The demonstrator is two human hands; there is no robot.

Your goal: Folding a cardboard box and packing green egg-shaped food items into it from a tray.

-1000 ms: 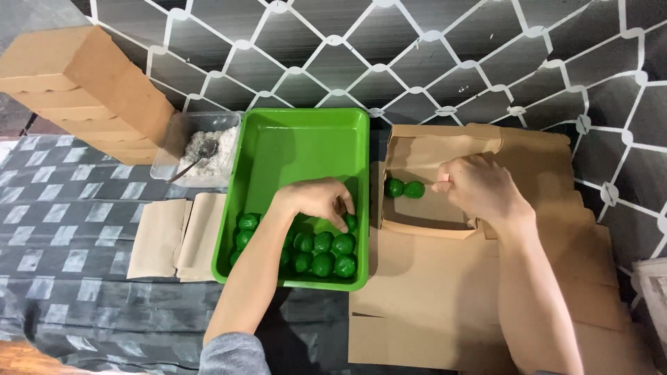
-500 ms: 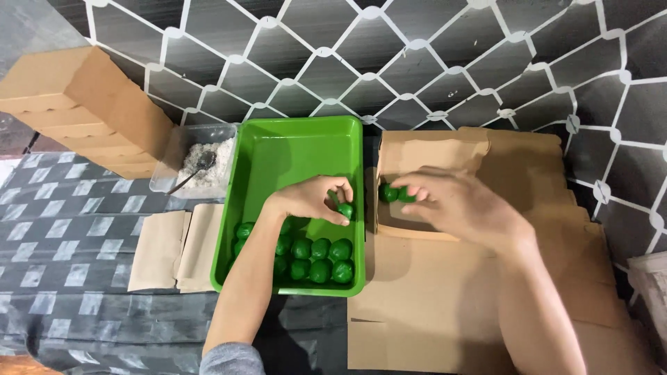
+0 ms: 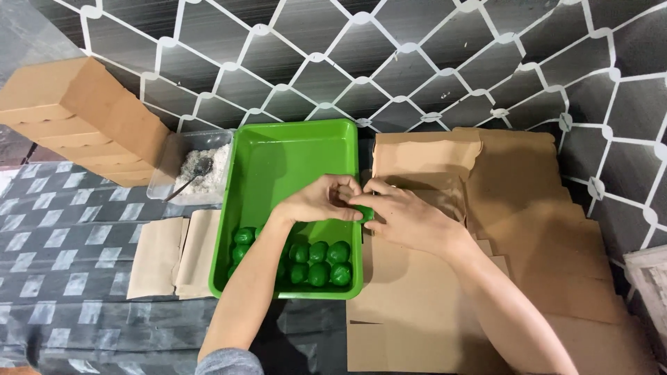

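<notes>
We see the left hand [image 3: 316, 201] and the right hand [image 3: 406, 219] meeting fingertip to fingertip over the right rim of the shallow green rectangular plastic tray [image 3: 292, 156]. A sliver of a small green ball [image 3: 366, 213] shows under the right fingers, at the tray's edge; the fingers of both hands are curled together around that spot, yet we cannot tell which hand bears the ball or how firmly. We judge that a light pinch with the pads suits such a piece, since it looks soft and easily dented. The cluster of smooth, glossy green balls [image 3: 318, 260] lies at the near end of the tray, touching one another. Flat brown cardboard sheets [image 3: 445, 292], matt and creased, lie beside the tray on the right. A clear plastic tub of white powder with a metal spoon [image 3: 194, 170] stands left of the tray.
</notes>
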